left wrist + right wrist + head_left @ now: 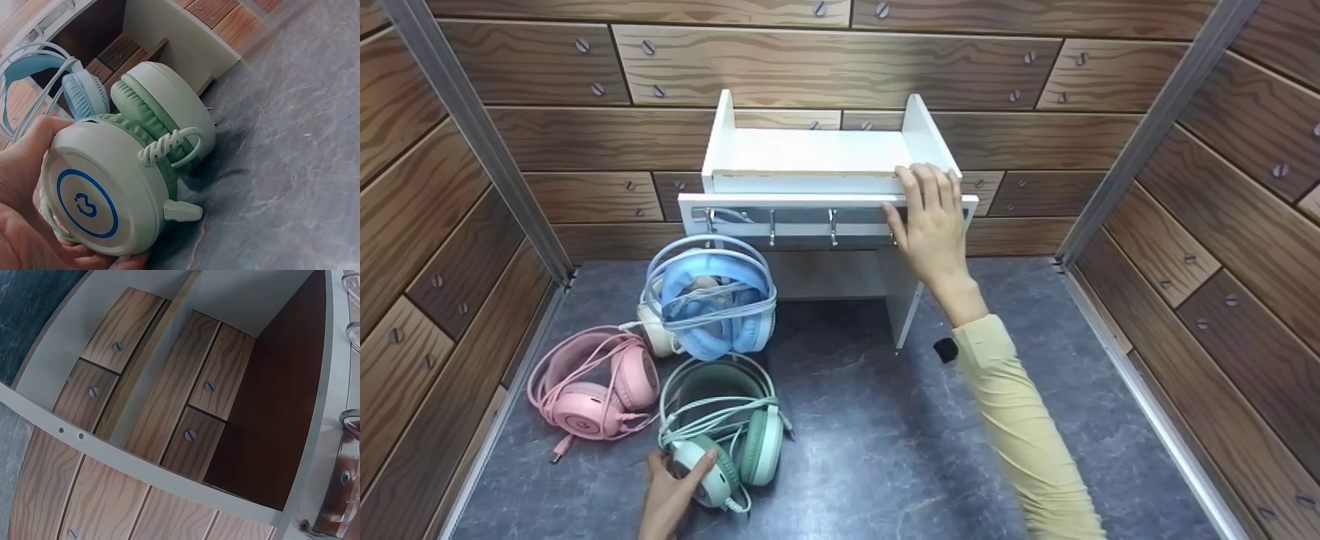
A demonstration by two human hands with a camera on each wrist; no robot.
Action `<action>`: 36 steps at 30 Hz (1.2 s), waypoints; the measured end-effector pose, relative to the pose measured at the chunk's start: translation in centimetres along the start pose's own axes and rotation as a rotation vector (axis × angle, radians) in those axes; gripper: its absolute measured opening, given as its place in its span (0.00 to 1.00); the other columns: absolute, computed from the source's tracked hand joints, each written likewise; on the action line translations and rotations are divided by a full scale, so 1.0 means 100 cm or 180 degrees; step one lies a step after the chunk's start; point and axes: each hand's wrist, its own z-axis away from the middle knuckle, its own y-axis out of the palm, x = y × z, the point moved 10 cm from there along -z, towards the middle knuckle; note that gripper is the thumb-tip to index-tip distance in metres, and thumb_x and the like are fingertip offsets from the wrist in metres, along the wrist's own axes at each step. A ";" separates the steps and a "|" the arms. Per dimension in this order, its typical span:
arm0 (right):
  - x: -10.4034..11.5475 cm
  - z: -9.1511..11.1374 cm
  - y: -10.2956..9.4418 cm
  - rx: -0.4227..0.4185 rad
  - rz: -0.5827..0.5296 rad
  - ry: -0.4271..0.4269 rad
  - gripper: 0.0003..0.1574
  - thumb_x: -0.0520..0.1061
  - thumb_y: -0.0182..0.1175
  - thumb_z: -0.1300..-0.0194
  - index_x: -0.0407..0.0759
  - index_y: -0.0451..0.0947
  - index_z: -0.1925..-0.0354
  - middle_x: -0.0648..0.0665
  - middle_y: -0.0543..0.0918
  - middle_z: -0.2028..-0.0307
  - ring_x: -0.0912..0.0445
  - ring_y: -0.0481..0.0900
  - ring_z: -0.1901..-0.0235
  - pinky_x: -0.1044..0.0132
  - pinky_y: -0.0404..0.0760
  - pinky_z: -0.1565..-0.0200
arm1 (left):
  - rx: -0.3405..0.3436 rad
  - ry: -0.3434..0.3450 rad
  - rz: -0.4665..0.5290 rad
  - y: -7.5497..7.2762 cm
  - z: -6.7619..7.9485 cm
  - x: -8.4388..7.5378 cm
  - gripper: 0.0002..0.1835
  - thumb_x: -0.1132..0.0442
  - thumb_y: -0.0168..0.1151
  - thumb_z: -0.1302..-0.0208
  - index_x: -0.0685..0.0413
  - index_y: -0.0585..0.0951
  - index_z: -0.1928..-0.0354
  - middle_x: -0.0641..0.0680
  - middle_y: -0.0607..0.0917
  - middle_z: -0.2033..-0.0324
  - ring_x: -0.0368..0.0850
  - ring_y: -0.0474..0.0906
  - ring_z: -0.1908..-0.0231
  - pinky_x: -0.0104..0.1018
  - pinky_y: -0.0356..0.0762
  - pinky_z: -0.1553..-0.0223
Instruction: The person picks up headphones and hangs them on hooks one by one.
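My left hand (671,491) grips one ear cup of the mint-green headphones (765,446), thumb on its side and fingers round its outer face. Their pale cable is wound round the band. In the left wrist view the cup (84,185) shows a blue ring logo, and a short stub juts from its side. A white shelf unit (810,201) with a row of metal hooks (833,227) stands at the back. My right hand (934,225) holds its front rail near the right end, fingers over the top edge. Blue headphones (709,341) hang at the leftmost hook.
Pink headphones (585,412) lie on the grey marbled floor at the left, cable bundled round them. A cream headset part (658,330) shows behind the blue pair. A small black object (946,349) sits beside my right sleeve. Wood-patterned walls (825,67) enclose the space.
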 end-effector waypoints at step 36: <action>0.000 0.000 0.000 0.0023 0.0022 0.0010 0.30 0.61 0.40 0.31 0.48 0.59 0.37 0.45 0.65 0.43 0.51 0.57 0.38 0.54 0.42 0.32 | 0.0205 0.0195 0.1049 0.044 -0.022 0.037 0.44 0.45 0.67 0.50 0.57 0.53 0.40 0.65 0.68 0.41 0.50 0.75 0.55 0.42 0.78 0.60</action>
